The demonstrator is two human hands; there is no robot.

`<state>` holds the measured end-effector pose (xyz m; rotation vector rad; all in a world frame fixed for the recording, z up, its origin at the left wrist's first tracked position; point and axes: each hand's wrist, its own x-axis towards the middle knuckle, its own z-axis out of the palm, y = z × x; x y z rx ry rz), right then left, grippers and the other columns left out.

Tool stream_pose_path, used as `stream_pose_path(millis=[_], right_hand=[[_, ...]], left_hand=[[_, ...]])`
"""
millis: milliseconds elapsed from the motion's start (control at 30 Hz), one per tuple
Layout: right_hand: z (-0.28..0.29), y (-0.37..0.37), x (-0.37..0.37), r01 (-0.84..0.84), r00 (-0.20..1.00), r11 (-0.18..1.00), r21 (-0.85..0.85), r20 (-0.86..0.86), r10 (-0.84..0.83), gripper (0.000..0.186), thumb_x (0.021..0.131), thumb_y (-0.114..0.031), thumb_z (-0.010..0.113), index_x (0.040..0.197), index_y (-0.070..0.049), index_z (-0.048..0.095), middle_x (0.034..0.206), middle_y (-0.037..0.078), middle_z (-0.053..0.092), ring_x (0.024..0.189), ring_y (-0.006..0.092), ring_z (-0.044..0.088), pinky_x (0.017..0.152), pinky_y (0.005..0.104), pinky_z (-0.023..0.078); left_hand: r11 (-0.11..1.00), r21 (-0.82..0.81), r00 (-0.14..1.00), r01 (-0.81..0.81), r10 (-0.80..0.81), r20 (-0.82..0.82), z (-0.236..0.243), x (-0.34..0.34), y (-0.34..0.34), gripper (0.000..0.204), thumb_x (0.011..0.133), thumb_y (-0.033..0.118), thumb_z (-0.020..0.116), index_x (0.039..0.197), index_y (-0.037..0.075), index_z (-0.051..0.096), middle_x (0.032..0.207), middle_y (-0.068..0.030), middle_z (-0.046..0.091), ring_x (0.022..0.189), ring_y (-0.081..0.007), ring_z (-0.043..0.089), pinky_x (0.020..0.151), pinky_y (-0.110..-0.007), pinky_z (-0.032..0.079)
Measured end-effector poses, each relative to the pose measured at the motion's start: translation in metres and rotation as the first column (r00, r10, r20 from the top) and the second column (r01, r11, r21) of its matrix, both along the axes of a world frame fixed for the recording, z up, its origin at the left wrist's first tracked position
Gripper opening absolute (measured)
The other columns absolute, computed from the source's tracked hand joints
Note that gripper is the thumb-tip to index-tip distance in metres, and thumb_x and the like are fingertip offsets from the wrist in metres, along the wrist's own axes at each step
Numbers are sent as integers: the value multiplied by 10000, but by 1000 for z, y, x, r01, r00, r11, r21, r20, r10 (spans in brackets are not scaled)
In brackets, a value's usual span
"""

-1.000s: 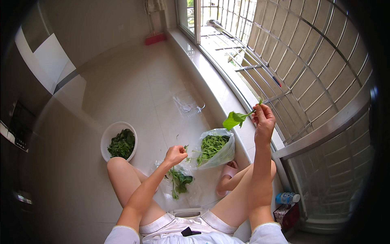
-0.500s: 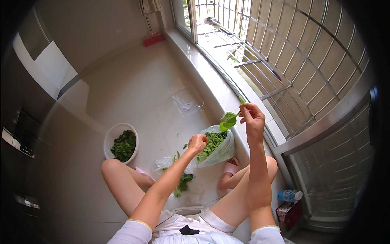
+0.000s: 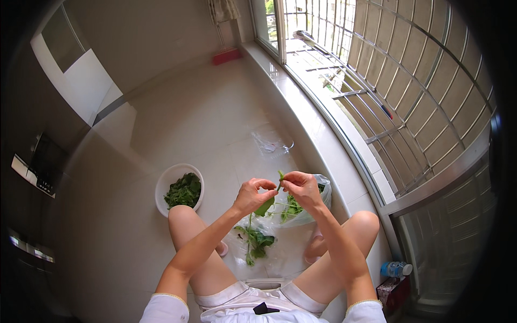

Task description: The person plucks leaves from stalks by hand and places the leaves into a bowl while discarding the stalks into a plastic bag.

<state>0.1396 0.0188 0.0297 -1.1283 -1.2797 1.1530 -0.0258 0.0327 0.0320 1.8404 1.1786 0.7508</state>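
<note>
Between my left hand (image 3: 251, 196) and my right hand (image 3: 304, 189) is a leafy green stem (image 3: 265, 208), its broad leaf hanging under the left fingers. Both hands pinch it, fingertips nearly touching, in front of my knees. Behind and below my right hand, a translucent plastic bag (image 3: 308, 216) holds thin green stems, partly hidden by that hand. Loose greens with dark leaves (image 3: 257, 243) lie on transparent plastic between my feet. Off to the left, a white round basin (image 3: 161, 189) contains a heap of dark green leaves (image 3: 183, 189).
Crumpled transparent plastic (image 3: 272, 145) lies on the tiled floor ahead. A raised ledge (image 3: 328, 156) runs along the barred window on the right. At the far wall stands a red broom (image 3: 226, 56). A blue-labelled bottle (image 3: 396, 268) rests on a dark red box (image 3: 393, 290) at right.
My right hand has come down and left from its raised position with the leafy stem. My left hand has moved from the bag to the stem and now pinches it too. The view has shifted slightly.
</note>
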Motion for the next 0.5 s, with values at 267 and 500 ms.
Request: stream_pose_path(millis=[267,500], right_hand=[[-2,8,-17,-63,990,994,-91,117,73,170,691,-90,586,819,21,606,673,64,607,587,80,537,530,217,435],[10,14,-21,-84,938,994,-75,330,104,154,705,-107,599,774,29,602,672,52,598,597,64,521,532,198,420]], left_hand=[[994,-39,993,-101,103,49,-13,-9,-14,129,672,145,586,732,31,591,690,-63,583,678,-170,524,628,-296,417],[987,43,988,-152,153,-17,-22,-21,-16,110,653,129,585,703,31,583,679,-68,579,672,-199,530,633,-300,422]])
